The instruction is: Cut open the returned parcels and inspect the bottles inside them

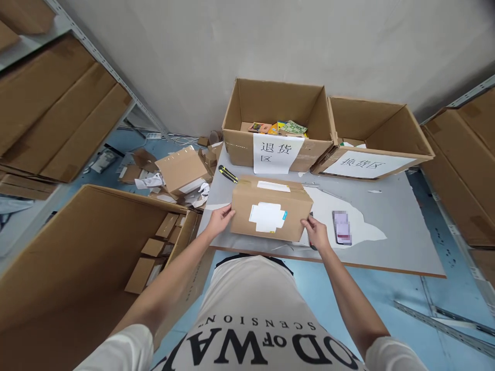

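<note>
The carton (266,197) in the middle is matt brown cardboard with a smooth white paper label (266,216). At 12 o'clock from it stands a tall box (315,154) of similarly dull cardboard, at 2 o'clock a second box (382,113), each fronted by a paper sign. The knife (228,174) at 10 o'clock looks like black and yellow plastic; the scrap (203,195) at 9 o'clock is crumpled paper. The counter (402,206) is smooth and grey, its edge wood-like. The rails (444,329) at 4 o'clock look like perforated metal. The shirt (253,288) at 6 o'clock is cloth, the wall (193,51) matt.
</note>
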`<state>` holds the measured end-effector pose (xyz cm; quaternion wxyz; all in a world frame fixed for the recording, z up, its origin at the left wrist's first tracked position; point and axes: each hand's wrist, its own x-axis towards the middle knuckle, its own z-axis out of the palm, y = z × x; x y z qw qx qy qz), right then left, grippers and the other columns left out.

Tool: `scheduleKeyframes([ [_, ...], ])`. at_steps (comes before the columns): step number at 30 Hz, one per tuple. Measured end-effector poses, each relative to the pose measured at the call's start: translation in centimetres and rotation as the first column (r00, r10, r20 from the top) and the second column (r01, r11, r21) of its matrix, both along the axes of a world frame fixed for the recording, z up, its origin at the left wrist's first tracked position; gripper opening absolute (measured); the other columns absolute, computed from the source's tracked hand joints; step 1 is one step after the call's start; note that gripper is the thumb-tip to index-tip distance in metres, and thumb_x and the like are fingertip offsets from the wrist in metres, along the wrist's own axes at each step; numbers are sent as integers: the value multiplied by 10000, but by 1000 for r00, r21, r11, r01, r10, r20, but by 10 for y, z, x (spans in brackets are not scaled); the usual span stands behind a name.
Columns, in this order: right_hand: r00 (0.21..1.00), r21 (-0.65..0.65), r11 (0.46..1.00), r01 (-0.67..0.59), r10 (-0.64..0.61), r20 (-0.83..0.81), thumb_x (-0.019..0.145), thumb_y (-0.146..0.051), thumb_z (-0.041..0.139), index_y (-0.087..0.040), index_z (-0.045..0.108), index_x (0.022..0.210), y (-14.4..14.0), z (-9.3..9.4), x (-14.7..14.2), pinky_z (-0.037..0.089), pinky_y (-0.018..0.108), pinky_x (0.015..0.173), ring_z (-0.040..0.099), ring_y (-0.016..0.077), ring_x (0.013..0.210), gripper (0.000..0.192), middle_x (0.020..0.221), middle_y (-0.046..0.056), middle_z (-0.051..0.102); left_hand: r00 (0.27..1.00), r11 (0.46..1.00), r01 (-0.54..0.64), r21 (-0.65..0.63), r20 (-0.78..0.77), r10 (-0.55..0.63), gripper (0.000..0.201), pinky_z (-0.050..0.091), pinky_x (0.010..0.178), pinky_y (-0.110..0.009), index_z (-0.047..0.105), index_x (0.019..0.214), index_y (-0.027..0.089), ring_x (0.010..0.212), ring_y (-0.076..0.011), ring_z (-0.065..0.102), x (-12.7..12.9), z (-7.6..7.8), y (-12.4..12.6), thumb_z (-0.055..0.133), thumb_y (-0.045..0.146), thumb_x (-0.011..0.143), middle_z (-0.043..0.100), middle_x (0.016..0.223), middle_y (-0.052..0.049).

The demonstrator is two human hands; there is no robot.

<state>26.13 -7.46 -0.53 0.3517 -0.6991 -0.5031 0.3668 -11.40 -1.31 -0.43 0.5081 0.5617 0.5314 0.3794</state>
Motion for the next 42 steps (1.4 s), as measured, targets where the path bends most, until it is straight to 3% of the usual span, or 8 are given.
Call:
scheduleKeyframes([
  [3, 996, -2, 998, -61, 61, 69, 815, -520, 526, -185, 648, 1177, 8, 14, 5, 486, 351, 867, 647, 276, 979, 507, 1106, 61, 696, 999, 1000, -23, -17, -25, 23, 573, 436, 986, -398, 677, 1111, 140, 1087, -285, 597, -1, 8, 9, 653, 548, 710, 673, 1146, -76],
  [7, 988, -41, 998, -38, 44, 146, 806, -538, 535, -178, 664, 1159, 16, 19, 11, 494, 348, 851, 665, 264, 922, 520, 1033, 57, 721, 1000, 997, -11, -82, 20, 13, 630, 452, 960, -427, 666, 1126, 132, 1035, -281, 625, 5, 6, 12, 648, 592, 695, 672, 1143, -86],
  [15, 993, -121, 993, 16, -1, 122, 770, -558, 563, -192, 737, 996, 33, 0, 13, 511, 344, 816, 677, 274, 928, 464, 990, 56, 731, 992, 977, -76, -200, 82, 94, 708, 481, 916, -450, 701, 1035, 104, 973, -299, 653, 16, -6, 25, 715, 638, 570, 712, 1024, -122],
  [22, 994, -157, 984, 84, -73, 75, 704, -614, 612, -149, 739, 954, 44, -8, 14, 513, 317, 765, 684, 262, 873, 543, 909, 90, 743, 975, 960, 12, -278, 217, 51, 829, 415, 1012, -474, 607, 1197, 93, 1131, -314, 579, 14, -11, 27, 810, 518, 514, 622, 1206, -158],
  [29, 986, -159, 977, 140, -152, -68, 622, -630, 680, -98, 725, 918, 45, -19, 16, 531, 319, 734, 683, 259, 833, 610, 889, 132, 738, 969, 956, -6, -293, 234, 78, 879, 409, 1027, -483, 593, 1215, 106, 1186, -323, 536, 11, -18, 25, 829, 523, 478, 600, 1237, -164],
  [35, 974, -61, 991, 120, -129, -184, 781, -585, 519, -133, 620, 1150, 11, -45, 27, 508, 385, 903, 647, 242, 1023, 592, 1145, 143, 663, 962, 934, -56, -353, 232, 145, 807, 373, 1048, -503, 564, 1258, 137, 1253, -323, 474, -5, -42, 2, 703, 612, 621, 501, 1352, -159],
  [39, 981, -75, 984, -163, 153, -118, 704, -403, 657, -210, 473, 1322, -30, -67, 20, 433, 414, 1008, 552, 247, 1182, 673, 1302, 103, 569, 986, 973, 37, -226, 166, 1, 812, 283, 1107, -494, 577, 1245, 122, 1296, -323, 424, -11, -65, -32, 764, 530, 568, 521, 1341, -152],
  [42, 975, -121, 975, -187, 170, -140, 711, -381, 663, -181, 494, 1279, -47, -75, 5, 465, 440, 959, 590, 273, 1120, 625, 1201, 116, 633, 991, 981, 97, -169, 106, -79, 636, 313, 1094, -479, 640, 1158, 140, 1269, -308, 461, -4, -74, -48, 703, 530, 658, 624, 1223, -121],
])
